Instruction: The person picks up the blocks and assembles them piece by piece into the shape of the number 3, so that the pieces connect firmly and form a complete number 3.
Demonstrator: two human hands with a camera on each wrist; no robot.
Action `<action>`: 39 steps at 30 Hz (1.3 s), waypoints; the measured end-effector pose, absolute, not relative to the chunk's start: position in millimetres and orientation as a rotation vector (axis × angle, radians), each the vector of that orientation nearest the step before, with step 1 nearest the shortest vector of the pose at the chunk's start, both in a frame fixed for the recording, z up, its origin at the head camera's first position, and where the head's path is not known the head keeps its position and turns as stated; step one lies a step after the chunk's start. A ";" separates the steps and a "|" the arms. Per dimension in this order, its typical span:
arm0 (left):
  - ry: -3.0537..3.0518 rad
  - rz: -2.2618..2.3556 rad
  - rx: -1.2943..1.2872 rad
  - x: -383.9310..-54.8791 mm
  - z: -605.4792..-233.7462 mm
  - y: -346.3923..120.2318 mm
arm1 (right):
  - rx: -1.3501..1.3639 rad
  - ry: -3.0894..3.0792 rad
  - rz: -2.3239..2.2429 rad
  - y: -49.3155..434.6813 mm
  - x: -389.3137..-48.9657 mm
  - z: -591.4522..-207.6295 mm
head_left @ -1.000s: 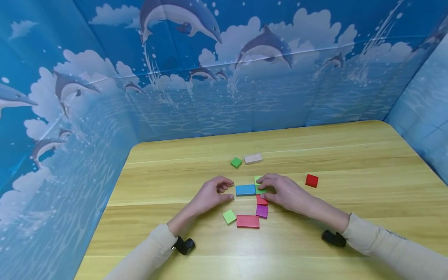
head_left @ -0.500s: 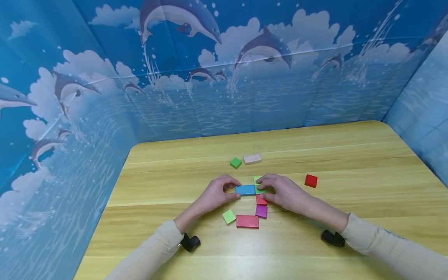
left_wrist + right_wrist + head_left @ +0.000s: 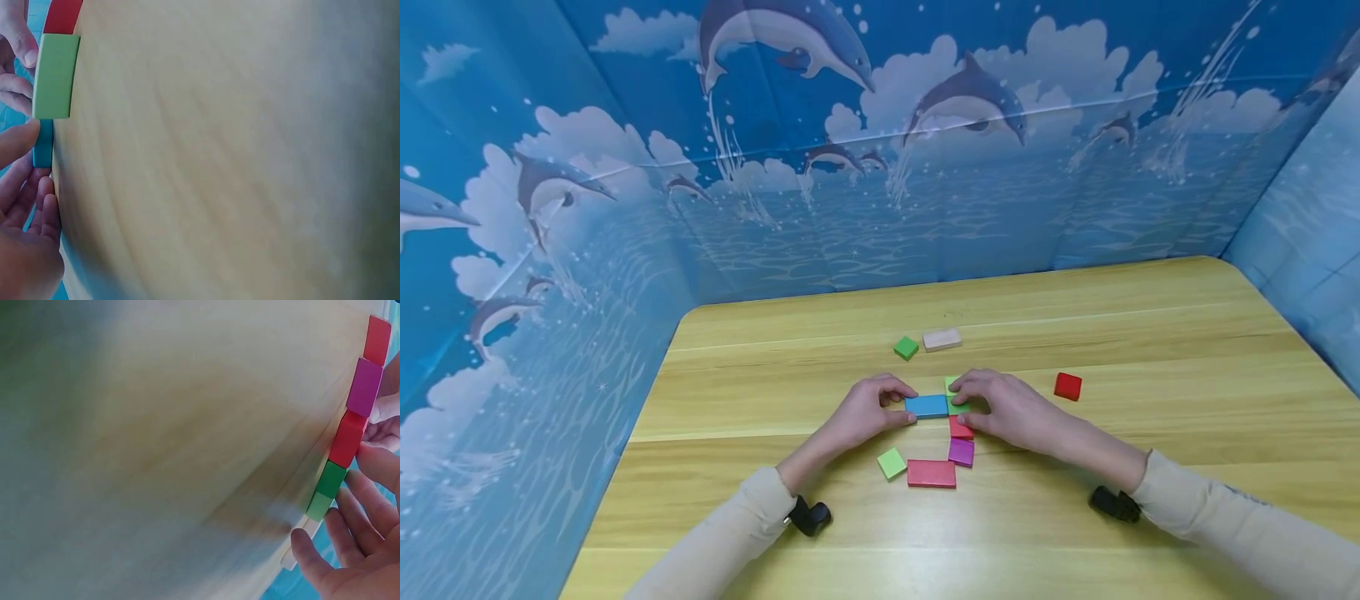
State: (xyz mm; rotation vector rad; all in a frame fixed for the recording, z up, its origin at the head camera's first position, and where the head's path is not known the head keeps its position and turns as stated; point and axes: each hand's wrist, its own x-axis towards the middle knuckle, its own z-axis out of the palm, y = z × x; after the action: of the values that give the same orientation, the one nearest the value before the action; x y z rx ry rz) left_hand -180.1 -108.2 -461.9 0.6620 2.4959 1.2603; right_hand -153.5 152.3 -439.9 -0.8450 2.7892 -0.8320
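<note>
Block, blue [image 3: 927, 407]: seemed light, rigid, surest by its edges, where my left hand [image 3: 874, 412] pinched. Right hand [image 3: 1006, 407] lay beyond, fingers apart.

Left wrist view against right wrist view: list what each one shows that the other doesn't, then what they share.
Only the left wrist view shows the blue rectangular block and the light green square block nearest its camera.

Only the right wrist view shows the purple square block, small red square block, darker green block, another light green block and pale wood-coloured block.

Both show the long red rectangular block, left hand, right hand and wood-grain table.
</note>
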 end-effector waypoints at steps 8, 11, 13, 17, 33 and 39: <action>2.496 1.257 0.684 -181.7 -464.7 -109.5 | -0.870 2.789 -0.822 152.1 -153.6 -439.5; 2.498 1.255 0.690 -181.6 -464.3 -110.0 | -0.873 2.796 -0.801 150.9 -153.8 -439.0; 2.506 1.247 0.693 -181.8 -463.9 -110.3 | -0.876 2.802 -0.781 149.4 -154.1 -437.8; 2.516 1.236 0.703 -182.5 -463.3 -110.2 | -0.911 2.814 -0.747 146.6 -154.4 -434.8; 2.510 1.251 0.700 -181.5 -468.5 -111.0 | -0.768 2.817 -0.968 174.2 -148.9 -434.7; 2.506 1.241 0.674 -182.6 -465.9 -109.6 | -0.757 2.821 -1.025 194.1 -143.2 -430.0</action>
State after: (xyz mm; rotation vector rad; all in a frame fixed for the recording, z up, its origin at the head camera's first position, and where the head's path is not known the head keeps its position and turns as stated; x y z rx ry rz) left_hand -182.6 -109.6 -465.9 0.6736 2.5060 1.2406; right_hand -143.2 194.1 -430.0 -0.7572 2.8211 -1.0250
